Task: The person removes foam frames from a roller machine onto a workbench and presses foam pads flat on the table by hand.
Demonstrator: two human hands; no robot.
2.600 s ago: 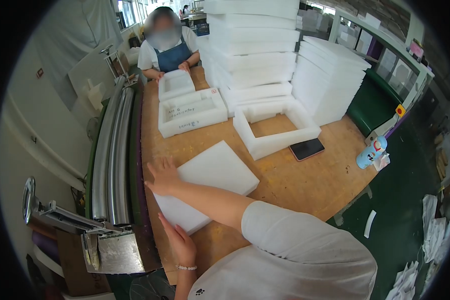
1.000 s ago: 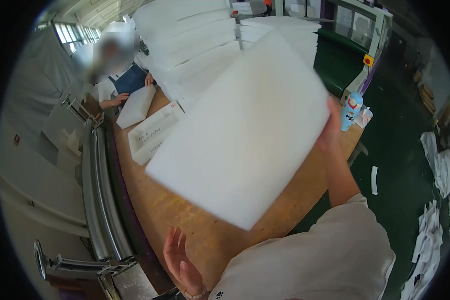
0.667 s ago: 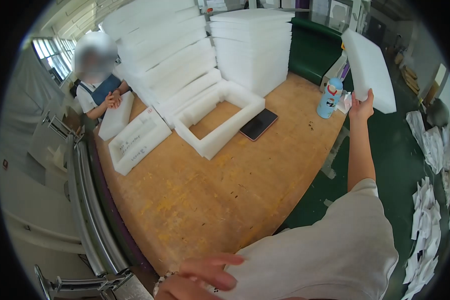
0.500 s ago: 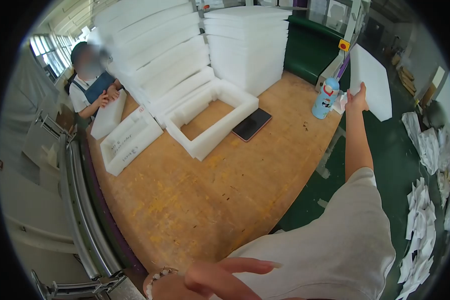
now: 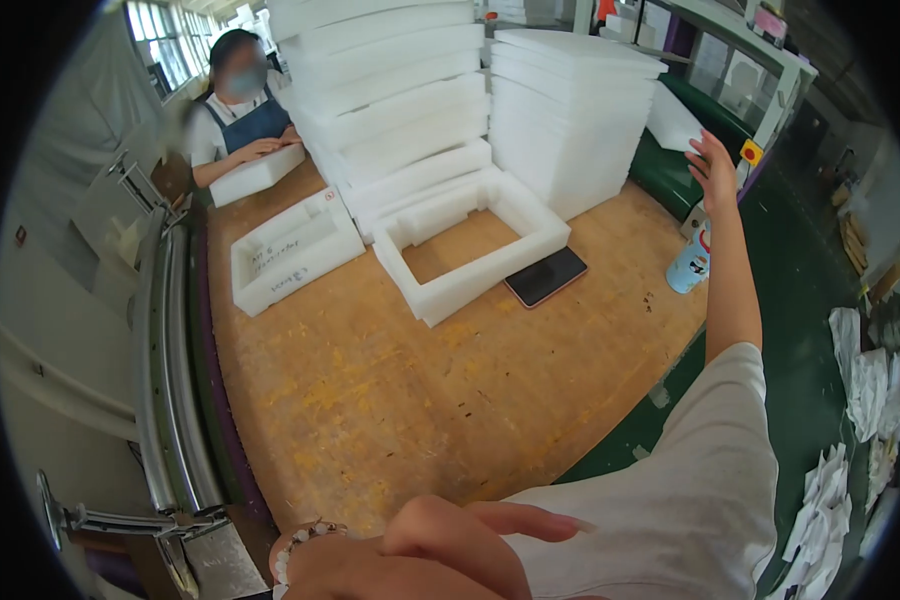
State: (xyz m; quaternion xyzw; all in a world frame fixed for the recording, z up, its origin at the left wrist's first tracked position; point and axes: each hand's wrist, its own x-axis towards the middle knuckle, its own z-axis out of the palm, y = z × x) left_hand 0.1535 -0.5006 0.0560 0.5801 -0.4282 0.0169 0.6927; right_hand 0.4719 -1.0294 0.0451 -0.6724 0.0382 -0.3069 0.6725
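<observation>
My right hand reaches out at the far right of the table with its fingers apart. Just beyond its fingertips, a white foam sheet rests on the green conveyor belt; whether the fingers still touch its edge is unclear. Below that forearm stands a light blue bottle, partly covered by the arm. My left hand is close to my body at the bottom, a beaded bracelet on its wrist. One of its digits is stretched out, others are loosely bent, and nothing shows in it.
A rectangular foam frame and a phone lie on the wooden table. Tall foam stacks stand behind. A foam tray with writing sits left, near a co-worker handling a foam block. Metal rollers run alongside.
The foam sheet went from my right hand beside the table to the green belt, and those fingers have spread. My view turned right. My left hand stays low near my body.
</observation>
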